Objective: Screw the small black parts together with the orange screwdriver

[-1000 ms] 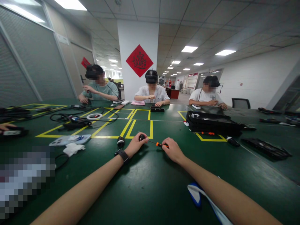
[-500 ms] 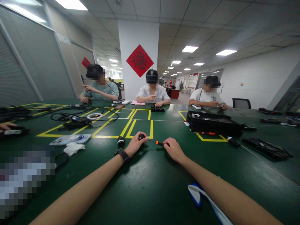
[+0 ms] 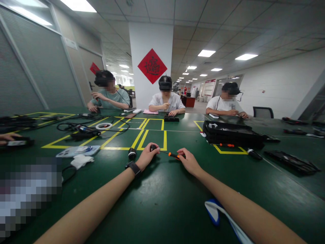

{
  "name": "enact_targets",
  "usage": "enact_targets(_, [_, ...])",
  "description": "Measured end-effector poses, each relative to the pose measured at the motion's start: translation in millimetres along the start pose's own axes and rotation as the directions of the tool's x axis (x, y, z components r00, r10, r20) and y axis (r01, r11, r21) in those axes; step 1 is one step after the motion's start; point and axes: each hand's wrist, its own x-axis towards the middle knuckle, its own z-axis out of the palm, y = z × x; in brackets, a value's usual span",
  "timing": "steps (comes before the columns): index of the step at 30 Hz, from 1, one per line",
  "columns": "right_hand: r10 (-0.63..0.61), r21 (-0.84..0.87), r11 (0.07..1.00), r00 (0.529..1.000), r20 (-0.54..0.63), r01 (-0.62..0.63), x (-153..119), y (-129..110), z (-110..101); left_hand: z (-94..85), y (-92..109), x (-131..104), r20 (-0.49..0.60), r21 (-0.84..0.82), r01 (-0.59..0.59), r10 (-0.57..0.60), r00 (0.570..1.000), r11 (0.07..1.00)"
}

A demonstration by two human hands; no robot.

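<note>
My left hand, with a dark watch on its wrist, is closed around a small black rounded part; its exact kind I cannot make out. An orange-and-black screwdriver lies in the fingers of my right hand, its thin shaft pointing left at the black part. Whether the tip touches that part is too small to tell. Just left of my left hand a black cylindrical piece with a white band stands on the green table.
Black trays are stacked at the right, with an orange screwdriver before them. Further right lies a flat black part. Cables, a phone and a tissue lie left. Several people sit around the table.
The fingers of my right hand have opened and shifted on the screwdriver's handle, so more of it shows. My left hand keeps its hold on the black part.
</note>
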Motion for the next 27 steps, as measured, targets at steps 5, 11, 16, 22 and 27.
enact_targets(5, [-0.036, 0.071, 0.997, 0.999, -0.034, 0.038, -1.2, -2.8, 0.2, -1.0, 1.0, 0.0, 0.022, 0.016, -0.003, 0.003, 1.0, 1.0])
enact_targets(11, [0.029, 0.046, 0.999, 0.996, -0.079, -0.026, 1.2, 1.2, 1.9, 0.2, 2.5, -0.4, -0.026, 0.004, 0.005, -0.005, 1.0, 1.0])
enact_targets(16, [-0.042, -0.064, 0.997, 0.999, 0.002, 0.042, 1.3, 3.2, 0.5, 0.5, 0.0, 1.2, -0.027, -0.019, 0.017, -0.018, 0.999, 1.0])
enact_targets(22, [-0.142, -0.004, 0.99, 0.989, -0.029, 0.142, -0.9, -4.8, -0.1, -0.7, -2.1, 3.1, -0.026, -0.071, 0.032, -0.034, 0.999, 0.997])
enact_targets(27, [-0.125, 0.023, 0.991, 0.985, -0.118, 0.129, 1.7, -9.1, -8.8, -0.2, 0.0, 2.1, -0.031, -0.06, 0.036, -0.038, 0.999, 0.998])
